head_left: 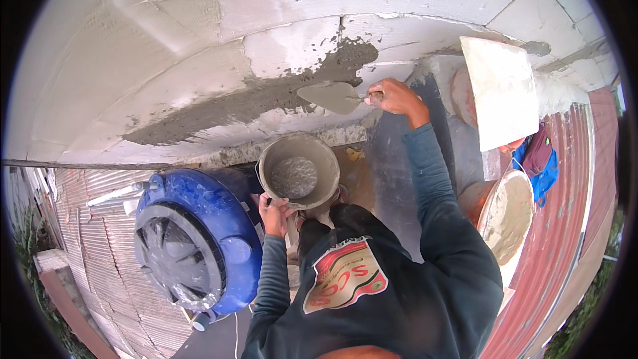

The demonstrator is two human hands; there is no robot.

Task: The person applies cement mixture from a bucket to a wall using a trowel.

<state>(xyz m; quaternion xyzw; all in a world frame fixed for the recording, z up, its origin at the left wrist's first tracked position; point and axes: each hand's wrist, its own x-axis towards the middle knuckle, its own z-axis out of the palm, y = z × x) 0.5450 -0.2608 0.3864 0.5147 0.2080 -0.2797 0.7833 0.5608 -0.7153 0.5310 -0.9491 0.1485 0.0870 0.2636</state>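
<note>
My right hand [399, 98] grips the handle of a pointed trowel [332, 97], whose blade lies close against the block wall [292, 46]. A rough band of wet grey mortar [226, 108] runs along the wall beside and left of the blade. Down in front of my body, my left hand [274, 213] holds the near rim of a round bucket [328, 166]. Grey, wet-looking mix [294, 177] sits at the bottom of the bucket. Whether the blade carries any mortar I cannot tell.
A big blue water tank [236, 259] with a black lid stands at my left, over corrugated roofing [100, 239]. To my right are a pale flat board [502, 93], a mortar-filled tub [508, 219], a blue and maroon bag [541, 163] and red corrugated sheeting [565, 193].
</note>
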